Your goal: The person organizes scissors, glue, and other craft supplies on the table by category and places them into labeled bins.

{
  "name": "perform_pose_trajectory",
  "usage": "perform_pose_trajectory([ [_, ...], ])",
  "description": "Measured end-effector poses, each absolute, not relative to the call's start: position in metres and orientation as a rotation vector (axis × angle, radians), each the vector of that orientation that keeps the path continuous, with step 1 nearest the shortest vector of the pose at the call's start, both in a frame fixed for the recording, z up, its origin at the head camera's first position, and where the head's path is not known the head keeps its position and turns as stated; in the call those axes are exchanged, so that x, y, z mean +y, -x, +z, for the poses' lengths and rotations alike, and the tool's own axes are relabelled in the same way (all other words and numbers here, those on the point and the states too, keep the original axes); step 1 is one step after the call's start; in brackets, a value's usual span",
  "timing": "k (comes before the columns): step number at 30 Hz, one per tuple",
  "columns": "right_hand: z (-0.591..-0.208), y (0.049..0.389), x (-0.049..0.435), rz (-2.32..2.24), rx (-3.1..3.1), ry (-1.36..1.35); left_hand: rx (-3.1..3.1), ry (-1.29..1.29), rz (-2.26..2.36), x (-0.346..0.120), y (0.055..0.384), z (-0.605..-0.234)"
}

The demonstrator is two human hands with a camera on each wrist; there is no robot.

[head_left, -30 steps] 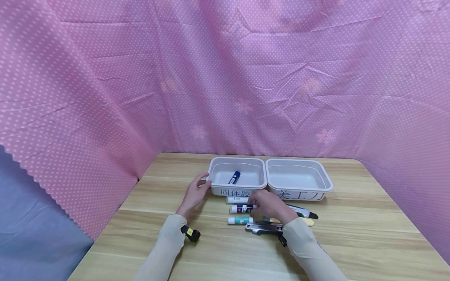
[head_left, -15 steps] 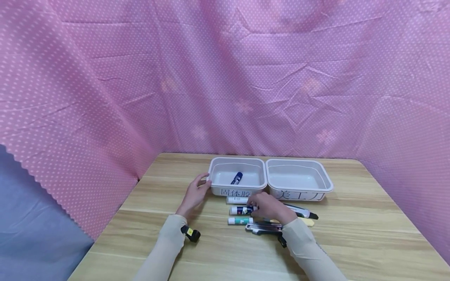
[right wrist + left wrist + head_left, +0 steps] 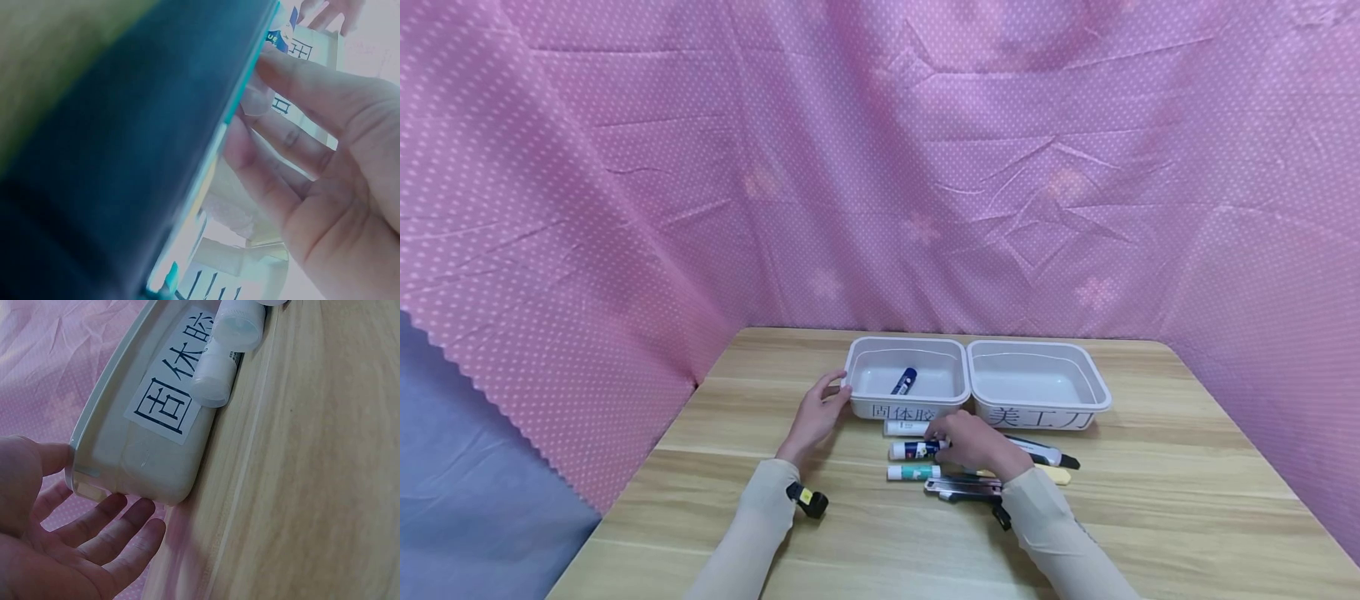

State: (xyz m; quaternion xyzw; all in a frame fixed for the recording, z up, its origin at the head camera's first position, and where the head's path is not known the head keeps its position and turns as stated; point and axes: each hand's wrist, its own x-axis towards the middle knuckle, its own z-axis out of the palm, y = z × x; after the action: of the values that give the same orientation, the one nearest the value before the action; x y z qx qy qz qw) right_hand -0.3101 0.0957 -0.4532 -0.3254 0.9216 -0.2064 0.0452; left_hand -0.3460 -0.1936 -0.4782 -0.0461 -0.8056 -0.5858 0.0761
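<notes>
My left hand (image 3: 816,417) touches the left end of the left white box (image 3: 165,465), its thumb at the rim and its fingertips against the end wall. Inside that box lies a dark blue glue stick (image 3: 905,381). My right hand (image 3: 973,442) pinches the right end of a navy-labelled glue stick (image 3: 917,450) on the table; in the right wrist view its translucent end (image 3: 256,100) shows between thumb and fingers. A white glue stick (image 3: 906,427) lies just behind it, and a green-labelled glue stick (image 3: 913,472) in front.
The right white box (image 3: 1041,417) stands beside the left one. Under and around my right forearm lie several utility knives: a metal one (image 3: 962,486), a yellow one (image 3: 1056,475) and a grey-black one (image 3: 1048,454). A pink dotted curtain (image 3: 925,167) hangs behind the table.
Under my right hand the navy-labelled glue stick has rolled, showing another side of its label. The glue stick in the box has shifted slightly right. My left hand has not moved.
</notes>
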Motion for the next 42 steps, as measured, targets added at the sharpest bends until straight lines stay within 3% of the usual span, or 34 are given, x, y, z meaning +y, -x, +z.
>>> perform_pose_trajectory([
  [42,-0.423,0.296,0.091,-0.743,2.896,1.079,-2.451,0.126,-1.790,-0.197,0.344,-0.475],
])
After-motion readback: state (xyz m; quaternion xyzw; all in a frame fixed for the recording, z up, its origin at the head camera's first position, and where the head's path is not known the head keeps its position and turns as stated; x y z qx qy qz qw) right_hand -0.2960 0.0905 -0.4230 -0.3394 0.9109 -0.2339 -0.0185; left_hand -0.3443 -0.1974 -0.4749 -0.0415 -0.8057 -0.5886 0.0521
